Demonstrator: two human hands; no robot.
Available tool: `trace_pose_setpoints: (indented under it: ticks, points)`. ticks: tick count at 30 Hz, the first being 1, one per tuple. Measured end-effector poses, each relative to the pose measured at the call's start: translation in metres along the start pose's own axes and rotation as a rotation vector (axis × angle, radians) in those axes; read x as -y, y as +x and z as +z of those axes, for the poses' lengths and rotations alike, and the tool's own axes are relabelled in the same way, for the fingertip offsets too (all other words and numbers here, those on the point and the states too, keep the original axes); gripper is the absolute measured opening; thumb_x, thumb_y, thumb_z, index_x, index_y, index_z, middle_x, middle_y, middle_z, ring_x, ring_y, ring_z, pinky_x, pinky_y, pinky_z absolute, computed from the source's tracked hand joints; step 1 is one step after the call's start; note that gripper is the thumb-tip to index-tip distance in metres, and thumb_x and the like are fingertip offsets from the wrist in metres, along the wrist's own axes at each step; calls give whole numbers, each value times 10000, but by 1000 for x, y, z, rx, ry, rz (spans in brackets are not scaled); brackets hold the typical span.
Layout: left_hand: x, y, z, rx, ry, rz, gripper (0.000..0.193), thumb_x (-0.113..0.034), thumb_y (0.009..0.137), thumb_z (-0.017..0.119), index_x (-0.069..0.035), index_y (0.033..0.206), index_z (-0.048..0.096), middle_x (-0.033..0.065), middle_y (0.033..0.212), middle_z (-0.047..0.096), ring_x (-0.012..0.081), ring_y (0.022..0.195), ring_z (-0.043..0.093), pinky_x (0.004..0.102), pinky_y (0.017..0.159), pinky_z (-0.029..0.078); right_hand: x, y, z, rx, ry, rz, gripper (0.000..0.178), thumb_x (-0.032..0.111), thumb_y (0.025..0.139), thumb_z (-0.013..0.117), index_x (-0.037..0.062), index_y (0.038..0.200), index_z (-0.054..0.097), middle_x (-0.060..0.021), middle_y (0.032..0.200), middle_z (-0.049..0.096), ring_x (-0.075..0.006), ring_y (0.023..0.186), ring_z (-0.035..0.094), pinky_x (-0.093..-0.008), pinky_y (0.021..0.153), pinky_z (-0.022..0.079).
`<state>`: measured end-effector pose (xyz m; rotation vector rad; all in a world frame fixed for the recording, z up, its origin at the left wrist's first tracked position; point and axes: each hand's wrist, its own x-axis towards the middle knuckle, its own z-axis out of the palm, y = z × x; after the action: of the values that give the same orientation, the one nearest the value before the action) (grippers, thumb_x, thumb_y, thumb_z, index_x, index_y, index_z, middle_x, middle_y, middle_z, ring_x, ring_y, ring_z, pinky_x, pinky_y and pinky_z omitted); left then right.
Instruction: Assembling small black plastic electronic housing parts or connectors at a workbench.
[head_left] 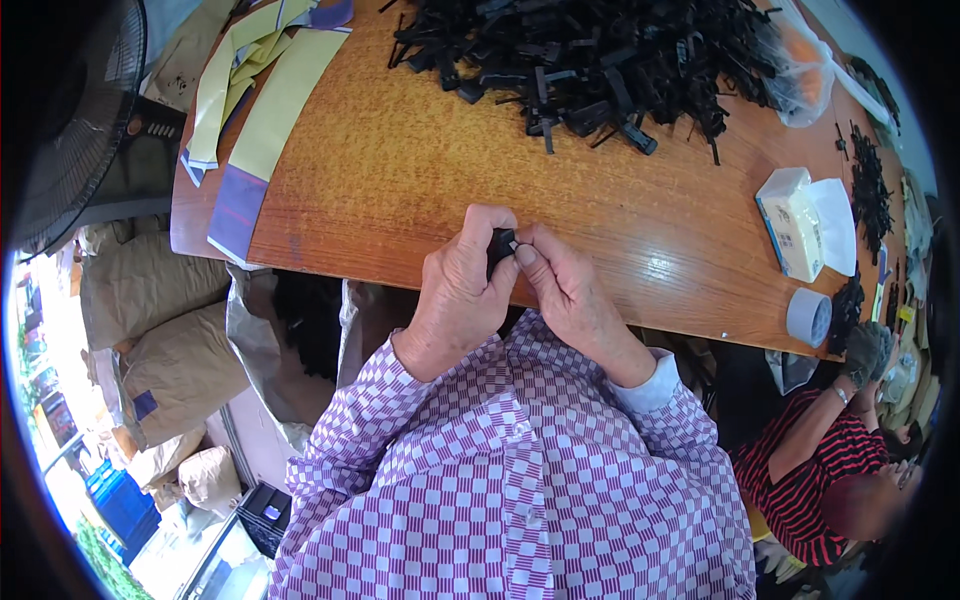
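Just over the table's near edge, my left hand (pixel 466 272) is closed around a small black plastic part (pixel 499 247). My right hand (pixel 566 287) pinches at the same part from the other side, thumb and forefinger meeting on its edge. A tiny light spot shows between those fingertips; I cannot make out what it is. Most of the part is hidden by my fingers. Across the far side of the wooden table (pixel 420 190) lies a large heap of similar black plastic parts (pixel 610 70).
Yellow and purple paper strips (pixel 275 120) lie at the left. To the right stand a tissue pack (pixel 795 225), a roll of tape (pixel 808 318) and a plastic bag (pixel 805 80). A gloved co-worker (pixel 815 460) sits at the right. Brown sacks (pixel 185 370) and a fan (pixel 75 120) are at left.
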<state>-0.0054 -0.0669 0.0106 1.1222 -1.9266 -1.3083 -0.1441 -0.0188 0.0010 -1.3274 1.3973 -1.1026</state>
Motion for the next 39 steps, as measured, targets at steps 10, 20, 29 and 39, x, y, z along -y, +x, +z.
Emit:
trace_pose_setpoints:
  ticks: [10, 20, 29, 39]
  points:
    - [-5, 9, 19, -16, 73, 112, 301, 26, 826, 581, -68, 1077, 446, 146, 827, 578, 269, 684, 613, 331, 573, 472, -16, -9, -17, -38, 194, 36, 158, 161, 980, 461, 33, 1032, 539, -57, 754, 534, -109, 631, 475, -244, 570, 390]
    - [-16, 14, 3, 48, -1174, -442, 333, -102, 964, 467, -83, 1294, 429, 118, 922, 599, 91, 555, 462, 171, 454, 338, -20, -16, -30, -53, 599, 133, 205, 149, 958, 519, 12, 1111, 510, -43, 830, 592, -21, 527, 434, -151, 421, 322]
    - [-13, 6, 0, 309, -1090, -470, 386, -112, 953, 487, -44, 1330, 438, 72, 823, 566, 63, 572, 489, 167, 452, 350, -20, 0, -21, -40, 743, 107, 250, 156, 923, 591, 17, 1124, 536, 25, 764, 540, 4, 536, 400, -150, 440, 302]
    - [-3, -4, -13, 282, -673, -264, 384, -60, 940, 486, -40, 1322, 448, 57, 942, 589, 65, 696, 555, 190, 549, 431, -10, 7, -20, 108, 552, 277, 246, 200, 914, 613, 17, 1076, 576, 56, 784, 517, -26, 694, 459, -183, 598, 371]
